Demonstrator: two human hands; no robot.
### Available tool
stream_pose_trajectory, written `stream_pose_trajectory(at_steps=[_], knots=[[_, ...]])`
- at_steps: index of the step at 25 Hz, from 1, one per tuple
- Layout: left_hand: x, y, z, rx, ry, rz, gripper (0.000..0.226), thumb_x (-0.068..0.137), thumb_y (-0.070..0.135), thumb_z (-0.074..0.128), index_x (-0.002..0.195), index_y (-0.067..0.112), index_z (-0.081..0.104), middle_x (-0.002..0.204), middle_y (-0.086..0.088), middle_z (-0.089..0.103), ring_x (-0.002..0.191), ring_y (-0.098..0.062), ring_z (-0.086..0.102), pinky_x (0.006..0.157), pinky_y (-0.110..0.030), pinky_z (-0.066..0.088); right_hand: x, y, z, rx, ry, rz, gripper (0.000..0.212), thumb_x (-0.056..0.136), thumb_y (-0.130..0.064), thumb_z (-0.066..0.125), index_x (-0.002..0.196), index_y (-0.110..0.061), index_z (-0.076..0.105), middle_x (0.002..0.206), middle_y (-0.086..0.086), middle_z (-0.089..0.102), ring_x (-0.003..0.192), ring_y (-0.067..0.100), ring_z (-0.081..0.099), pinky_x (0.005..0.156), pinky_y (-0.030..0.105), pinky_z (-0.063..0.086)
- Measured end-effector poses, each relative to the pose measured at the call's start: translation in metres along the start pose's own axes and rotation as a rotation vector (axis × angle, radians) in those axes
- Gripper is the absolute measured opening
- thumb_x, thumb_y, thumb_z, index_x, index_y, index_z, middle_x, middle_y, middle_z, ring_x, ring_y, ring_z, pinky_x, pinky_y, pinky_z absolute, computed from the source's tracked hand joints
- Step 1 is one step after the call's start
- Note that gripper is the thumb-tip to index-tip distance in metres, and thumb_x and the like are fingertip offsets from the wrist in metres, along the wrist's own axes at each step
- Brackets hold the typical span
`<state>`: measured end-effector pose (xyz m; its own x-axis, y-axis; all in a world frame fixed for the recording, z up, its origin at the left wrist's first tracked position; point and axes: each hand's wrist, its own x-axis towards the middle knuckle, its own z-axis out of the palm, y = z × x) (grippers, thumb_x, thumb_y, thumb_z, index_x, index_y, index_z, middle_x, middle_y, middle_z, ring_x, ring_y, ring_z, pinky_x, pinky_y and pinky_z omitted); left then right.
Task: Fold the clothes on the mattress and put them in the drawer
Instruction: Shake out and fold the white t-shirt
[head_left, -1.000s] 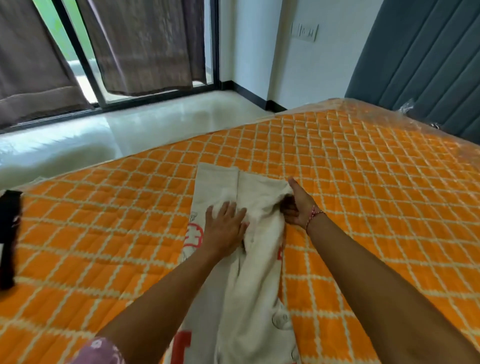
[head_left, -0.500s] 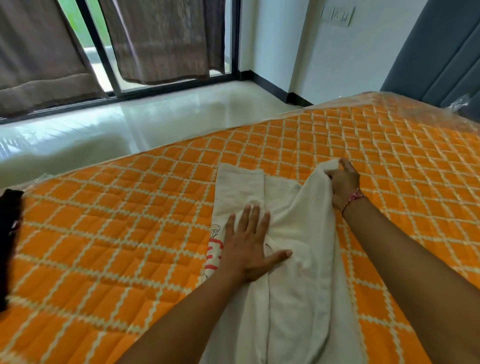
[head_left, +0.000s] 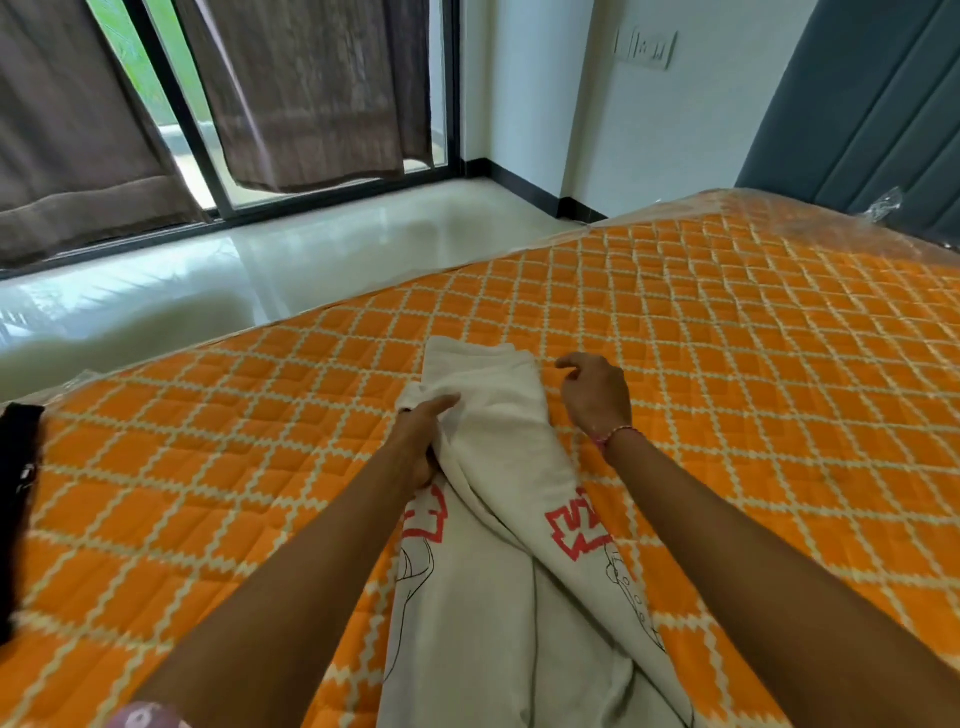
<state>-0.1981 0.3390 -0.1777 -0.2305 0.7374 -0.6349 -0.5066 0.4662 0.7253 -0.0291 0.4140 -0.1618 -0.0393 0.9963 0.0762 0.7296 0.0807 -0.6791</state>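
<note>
Cream cotton garment (head_left: 498, 447) lies lengthwise mid-mattress in the head view, folded into a long narrow strip, soft creases, red block print and thin black line drawing on both lower flaps. Left hand (head_left: 423, 441) grips the left edge of the cloth, fingers curled round a bunched fold. Right hand (head_left: 595, 397) hovers just beside the strip's right edge, fingers loosely bent, holding nothing; thread bracelet (head_left: 615, 434) on its wrist. Mattress (head_left: 727, 364) is quilted orange with a cream diamond grid under glossy plastic wrap. Black item (head_left: 18, 499) at its left edge, blurred. Brown curtains (head_left: 311, 93), glossy pale floor (head_left: 322, 254).
</note>
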Motion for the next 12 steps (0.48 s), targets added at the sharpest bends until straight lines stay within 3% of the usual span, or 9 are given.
stream_pose_trajectory(at_steps=[1, 2, 4, 5, 7, 8, 10, 12], knots=[[-0.001, -0.001, -0.001, -0.006, -0.02, 0.017, 0.043, 0.086, 0.022, 0.067, 0.126, 0.012, 0.055, 0.114, -0.015, 0.065, 0.086, -0.029, 0.064, 0.064, -0.037, 0.053, 0.007, 0.009, 0.001, -0.055, -0.093, -0.017, 0.041, 0.093, -0.005, 0.045, 0.132, -0.014, 0.055, 0.126, 0.019, 0.06, 0.094, 0.031, 0.061, 0.079, 0.036, 0.047], [0.0, -0.002, -0.004, -0.019, -0.034, 0.036, 0.042, 0.086, 0.018, 0.066, 0.126, 0.012, 0.055, 0.112, -0.014, 0.066, 0.086, -0.029, 0.065, 0.064, -0.037, 0.053, 0.015, 0.012, 0.007, -0.099, -0.193, -0.074, 0.045, 0.093, -0.007, 0.046, 0.138, -0.015, 0.048, 0.134, 0.018, 0.053, 0.108, 0.032, 0.057, 0.088, 0.037, 0.045], [-0.003, -0.006, -0.008, -0.048, -0.057, 0.076, 0.04, 0.085, 0.01, 0.063, 0.124, 0.011, 0.056, 0.105, -0.013, 0.066, 0.084, -0.027, 0.064, 0.069, -0.037, 0.054, 0.033, 0.004, 0.025, -0.209, -0.396, -0.191, 0.056, 0.096, -0.013, 0.047, 0.148, -0.023, 0.03, 0.151, 0.015, 0.03, 0.138, 0.032, 0.031, 0.108, 0.041, 0.032], [-0.006, -0.007, -0.008, -0.047, -0.07, 0.085, 0.041, 0.083, 0.008, 0.063, 0.123, 0.01, 0.056, 0.105, -0.013, 0.065, 0.085, -0.027, 0.064, 0.071, -0.036, 0.055, 0.044, -0.002, 0.035, -0.313, -0.482, -0.226, 0.058, 0.096, -0.018, 0.047, 0.149, -0.027, 0.025, 0.155, 0.014, 0.021, 0.143, 0.032, 0.019, 0.112, 0.045, 0.026], [-0.005, -0.012, -0.01, -0.078, -0.119, 0.099, 0.041, 0.08, 0.013, 0.065, 0.12, 0.01, 0.058, 0.103, -0.013, 0.067, 0.083, -0.025, 0.065, 0.067, -0.032, 0.056, 0.064, -0.013, 0.047, -0.531, -0.573, -0.251, 0.05, 0.096, -0.029, 0.05, 0.143, -0.027, 0.037, 0.152, 0.013, 0.026, 0.142, 0.034, 0.016, 0.111, 0.048, 0.025], [-0.005, -0.014, -0.009, -0.11, -0.134, 0.105, 0.037, 0.083, 0.016, 0.064, 0.119, 0.01, 0.059, 0.099, -0.012, 0.068, 0.079, -0.023, 0.066, 0.063, -0.029, 0.057, 0.072, -0.014, 0.046, -0.588, -0.544, -0.276, 0.043, 0.094, -0.033, 0.052, 0.136, -0.024, 0.048, 0.143, 0.014, 0.036, 0.137, 0.035, 0.024, 0.107, 0.047, 0.031], [0.0, -0.013, -0.007, -0.143, -0.135, 0.123, 0.033, 0.089, 0.015, 0.061, 0.12, 0.007, 0.057, 0.093, -0.009, 0.069, 0.073, -0.019, 0.068, 0.06, -0.028, 0.058, 0.088, -0.008, 0.031, -0.55, -0.308, -0.295, 0.033, 0.093, -0.031, 0.054, 0.122, -0.017, 0.059, 0.127, 0.016, 0.048, 0.125, 0.038, 0.04, 0.096, 0.044, 0.042], [0.007, -0.013, -0.007, -0.121, -0.126, 0.141, 0.034, 0.09, 0.007, 0.06, 0.122, 0.004, 0.052, 0.094, -0.011, 0.069, 0.076, -0.018, 0.07, 0.065, -0.029, 0.06, 0.099, 0.008, 0.012, -0.418, -0.061, -0.147, 0.026, 0.094, -0.023, 0.053, 0.116, -0.013, 0.063, 0.124, 0.019, 0.051, 0.117, 0.04, 0.047, 0.091, 0.046, 0.046]])
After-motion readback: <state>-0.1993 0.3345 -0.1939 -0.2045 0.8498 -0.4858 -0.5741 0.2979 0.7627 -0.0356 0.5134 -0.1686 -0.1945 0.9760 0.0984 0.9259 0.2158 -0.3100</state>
